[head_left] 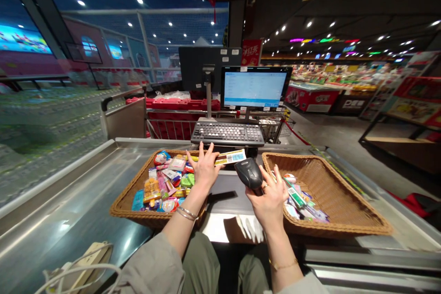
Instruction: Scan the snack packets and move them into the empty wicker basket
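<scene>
Steel checkout counter (58,211): left fingers (203,156) pinch a printed card (230,157), right fingers (267,177) curl around a black scanner (250,173).
</scene>
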Demonstrator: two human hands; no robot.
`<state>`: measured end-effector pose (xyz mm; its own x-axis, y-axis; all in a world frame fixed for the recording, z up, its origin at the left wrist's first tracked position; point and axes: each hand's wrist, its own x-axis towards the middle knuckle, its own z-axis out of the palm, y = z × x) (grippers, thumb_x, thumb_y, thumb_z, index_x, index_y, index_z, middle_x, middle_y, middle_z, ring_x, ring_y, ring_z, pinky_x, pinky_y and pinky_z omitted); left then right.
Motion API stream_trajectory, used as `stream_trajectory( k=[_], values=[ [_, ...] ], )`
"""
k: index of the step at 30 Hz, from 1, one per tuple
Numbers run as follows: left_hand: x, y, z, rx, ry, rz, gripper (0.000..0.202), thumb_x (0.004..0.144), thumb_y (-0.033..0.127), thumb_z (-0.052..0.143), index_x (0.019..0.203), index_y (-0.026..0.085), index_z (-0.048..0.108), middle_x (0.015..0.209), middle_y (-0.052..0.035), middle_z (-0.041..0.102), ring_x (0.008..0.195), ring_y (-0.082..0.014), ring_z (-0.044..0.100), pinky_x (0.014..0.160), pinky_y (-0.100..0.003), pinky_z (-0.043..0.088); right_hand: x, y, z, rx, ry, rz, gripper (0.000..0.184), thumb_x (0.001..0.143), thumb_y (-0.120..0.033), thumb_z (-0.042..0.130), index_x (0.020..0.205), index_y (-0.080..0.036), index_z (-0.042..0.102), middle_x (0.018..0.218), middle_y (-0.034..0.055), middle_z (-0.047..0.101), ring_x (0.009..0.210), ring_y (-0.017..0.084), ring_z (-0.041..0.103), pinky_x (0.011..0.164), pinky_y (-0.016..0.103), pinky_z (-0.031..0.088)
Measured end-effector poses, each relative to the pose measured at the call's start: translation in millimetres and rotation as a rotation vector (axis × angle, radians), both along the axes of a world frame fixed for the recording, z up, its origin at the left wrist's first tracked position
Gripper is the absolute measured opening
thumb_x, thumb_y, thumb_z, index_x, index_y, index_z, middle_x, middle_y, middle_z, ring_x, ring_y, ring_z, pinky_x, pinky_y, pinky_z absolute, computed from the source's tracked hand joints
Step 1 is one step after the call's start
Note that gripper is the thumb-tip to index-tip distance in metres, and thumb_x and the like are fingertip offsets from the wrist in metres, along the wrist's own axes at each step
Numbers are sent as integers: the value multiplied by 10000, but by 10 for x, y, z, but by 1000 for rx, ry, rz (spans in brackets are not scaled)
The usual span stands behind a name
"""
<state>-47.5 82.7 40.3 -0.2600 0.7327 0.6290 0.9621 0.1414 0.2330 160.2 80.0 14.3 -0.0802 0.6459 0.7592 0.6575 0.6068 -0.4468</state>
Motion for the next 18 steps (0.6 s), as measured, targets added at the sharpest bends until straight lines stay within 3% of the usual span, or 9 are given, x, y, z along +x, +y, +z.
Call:
stream_trajectory(
  k=[5, 10, 14, 18],
  values=[
    [81, 26, 27, 22, 0, -14, 282, 816, 301, 709, 1095, 303, 672, 1473, -33, 519, 1489, -320, 249, 1154, -707, -106, 104, 15, 5, 23, 14, -66, 250, 787, -361, 645, 970, -213, 728, 1236, 109, 664, 1394, 349, 357, 1101, 624, 233],
    [171, 51, 48, 20, 3, -45, 314, 804, 339, 727, 1110, 305, 666, 1482, -32, 507, 1493, -324, 234, 1152, -716, -97, 215, 25, 35, 59, 49, -106, 228, 772, -365, 670, 908, -193, 732, 1195, 132, 680, 1384, 374, 374, 1095, 629, 225],
    [259, 72, 54, 10, 13, -59, 336, 790, 356, 741, 1114, 308, 666, 1477, -40, 512, 1493, -335, 231, 1143, -722, -113, 295, 10, 68, 9, 114, -171, 322, 786, -367, 667, 1045, -179, 710, 1192, 145, 677, 1382, 370, 379, 1092, 645, 218],
    [354, 99, 57, 1, 21, -87, 350, 794, 368, 736, 1132, 312, 661, 1481, -40, 508, 1492, -339, 231, 1144, -726, -107, 391, 12, 86, 11, 146, -210, 298, 784, -375, 674, 1000, -174, 720, 1171, 144, 687, 1369, 378, 395, 1088, 645, 224]
  ],
)
